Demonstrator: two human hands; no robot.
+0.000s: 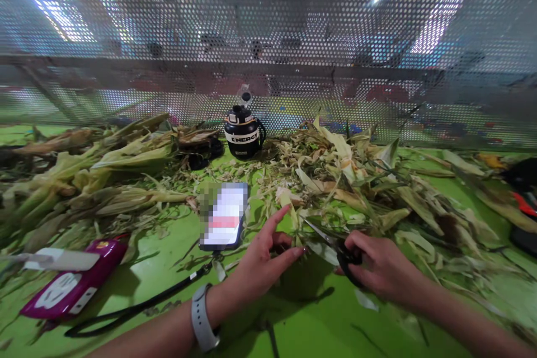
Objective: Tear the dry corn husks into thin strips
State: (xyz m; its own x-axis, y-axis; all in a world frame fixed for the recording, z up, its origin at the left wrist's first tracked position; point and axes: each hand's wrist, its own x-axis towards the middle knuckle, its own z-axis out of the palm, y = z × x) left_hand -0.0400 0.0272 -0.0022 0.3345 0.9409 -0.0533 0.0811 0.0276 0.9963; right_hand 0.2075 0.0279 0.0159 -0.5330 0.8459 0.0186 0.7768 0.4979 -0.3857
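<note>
My right hand (380, 265) grips black-handled scissors (325, 236), their metal blades pointing up and left over loose husk scraps. Across from the blade tips is my left hand (268, 257), its index finger stretched forward and the thumb apart, while the other fingers curl partly out of sight. I see nothing held between its thumb and index finger. Just beyond the index fingertip lies a pale piece of corn husk (286, 196). A heap of dry corn husks (348, 179) spreads behind and to the right of the scissors.
On the green table (285, 324), a lit phone (226, 215) with a black strap (168, 296) lies left of centre. Further left are a purple device (79, 279) and bundled husks (104, 173). A black ENERGY bottle (242, 137) stands before a perforated metal screen (268, 22).
</note>
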